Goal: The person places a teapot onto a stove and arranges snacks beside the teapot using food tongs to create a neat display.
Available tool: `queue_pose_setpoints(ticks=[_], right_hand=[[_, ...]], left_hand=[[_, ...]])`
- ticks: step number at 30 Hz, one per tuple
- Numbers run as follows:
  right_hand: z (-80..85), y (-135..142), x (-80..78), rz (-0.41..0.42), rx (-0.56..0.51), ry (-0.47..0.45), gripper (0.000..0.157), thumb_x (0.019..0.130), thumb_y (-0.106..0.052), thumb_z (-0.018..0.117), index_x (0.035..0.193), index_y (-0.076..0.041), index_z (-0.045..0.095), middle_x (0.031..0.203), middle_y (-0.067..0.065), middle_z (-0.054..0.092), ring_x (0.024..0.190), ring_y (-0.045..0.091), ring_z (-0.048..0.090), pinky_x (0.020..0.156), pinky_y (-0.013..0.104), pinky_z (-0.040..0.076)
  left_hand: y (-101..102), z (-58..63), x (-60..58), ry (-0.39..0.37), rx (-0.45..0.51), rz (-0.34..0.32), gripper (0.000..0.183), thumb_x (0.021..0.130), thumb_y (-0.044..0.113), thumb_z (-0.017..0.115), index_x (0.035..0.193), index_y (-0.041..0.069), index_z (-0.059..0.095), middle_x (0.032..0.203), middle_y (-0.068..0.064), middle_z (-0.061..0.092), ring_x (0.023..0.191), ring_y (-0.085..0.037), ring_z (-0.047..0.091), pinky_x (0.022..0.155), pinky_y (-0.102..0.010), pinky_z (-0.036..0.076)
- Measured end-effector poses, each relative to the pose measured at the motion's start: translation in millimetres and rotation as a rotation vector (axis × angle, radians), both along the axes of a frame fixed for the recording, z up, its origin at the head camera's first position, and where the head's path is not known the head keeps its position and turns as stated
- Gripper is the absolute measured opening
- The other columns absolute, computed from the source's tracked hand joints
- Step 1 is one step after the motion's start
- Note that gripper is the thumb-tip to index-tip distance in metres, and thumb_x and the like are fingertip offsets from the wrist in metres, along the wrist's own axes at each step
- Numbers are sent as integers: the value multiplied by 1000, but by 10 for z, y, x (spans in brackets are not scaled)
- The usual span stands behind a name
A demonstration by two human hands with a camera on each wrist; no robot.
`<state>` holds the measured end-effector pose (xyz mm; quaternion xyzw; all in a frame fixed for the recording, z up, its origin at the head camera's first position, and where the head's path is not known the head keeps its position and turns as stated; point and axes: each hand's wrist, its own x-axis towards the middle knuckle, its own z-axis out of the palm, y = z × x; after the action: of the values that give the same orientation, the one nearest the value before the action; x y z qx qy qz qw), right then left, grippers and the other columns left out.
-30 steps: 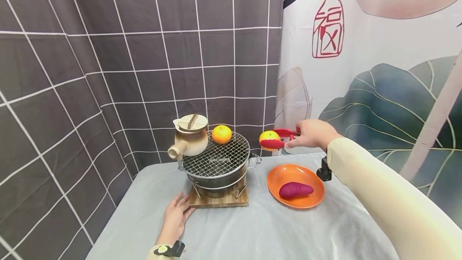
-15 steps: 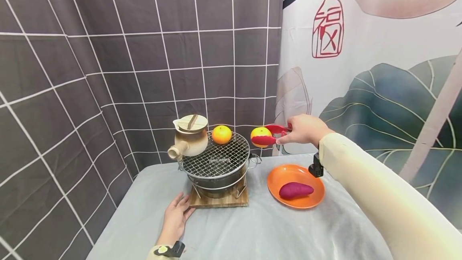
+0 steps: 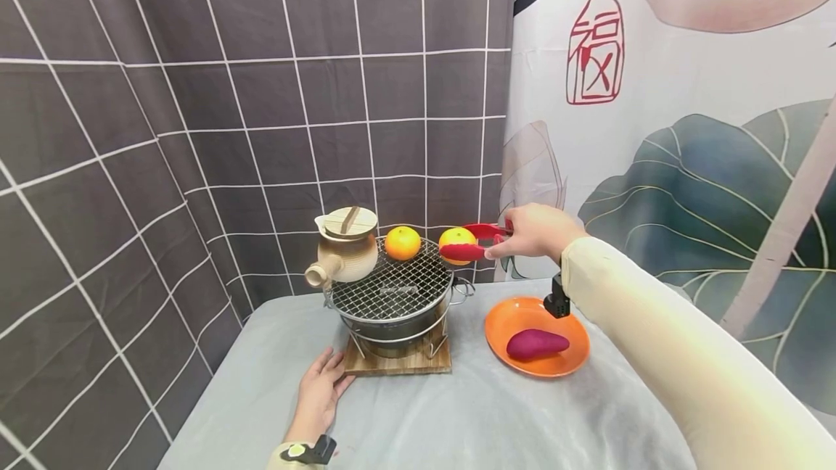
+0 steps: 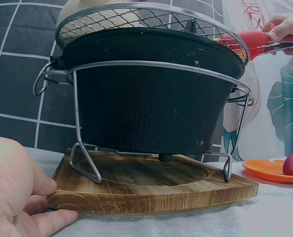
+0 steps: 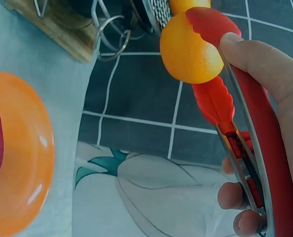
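My right hand (image 3: 538, 229) grips a pair of red-tipped tongs (image 5: 257, 123). An orange (image 5: 188, 49) is pinched between the tongs' tips, held up at the right rim of the round wire grill grate (image 3: 385, 294). Another orange (image 3: 402, 243) sits at the back of the grate. To its left stands a clay teapot (image 3: 346, 249) with a pale lid and a side handle. The grate covers a black brazier (image 4: 151, 103) in a wire stand on a wooden board (image 4: 156, 200). My left hand (image 3: 317, 394) has its extended fingers touching the board's front left corner.
An orange plate (image 3: 568, 365) holding a purple sweet potato (image 3: 537, 344) lies right of the brazier. A wire ring handle (image 3: 464, 290) juts from the brazier's right side. Grey cloth (image 3: 255, 354) covers the table, and a dark checked curtain (image 3: 294, 93) hangs close behind.
My right hand has moved left, bringing the tongs and their orange from above the plate's back area to the grate's right rim. The left hand stays at the board.
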<state>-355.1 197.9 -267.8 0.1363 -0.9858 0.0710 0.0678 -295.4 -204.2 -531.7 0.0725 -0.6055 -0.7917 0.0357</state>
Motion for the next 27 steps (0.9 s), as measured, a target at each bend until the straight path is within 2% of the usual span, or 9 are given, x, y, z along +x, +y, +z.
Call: queue_pose_setpoints(ticks=[13,22,27], right_hand=[[18,-206,-18,16,21,7,54,76,-64,74,91,-13,65,72,0,64,68,21,58,58,33,51],[13,-286,-12,25,25,7,52,76,-64,74,89,-14,63,73,-1,64,69,20,59,58,33,51],[-1,-310,-21,35,32,19,53,76,-66,73,88,-15,63,72,-2,64,69,20,59,58,33,50]], left_hand=[[7,4,-11,-5,14,4,63,103,-6,39,158,-7,7,158,-39,16,144,-53,25,111,-51,45],[1,-15,-13,-6,22,3,69,103,-6,39,159,-3,-3,158,-39,15,143,-54,25,110,-50,47],[-2,-14,-15,-11,19,6,68,104,-6,39,159,-3,-1,158,-39,15,143,-54,25,110,-51,46]])
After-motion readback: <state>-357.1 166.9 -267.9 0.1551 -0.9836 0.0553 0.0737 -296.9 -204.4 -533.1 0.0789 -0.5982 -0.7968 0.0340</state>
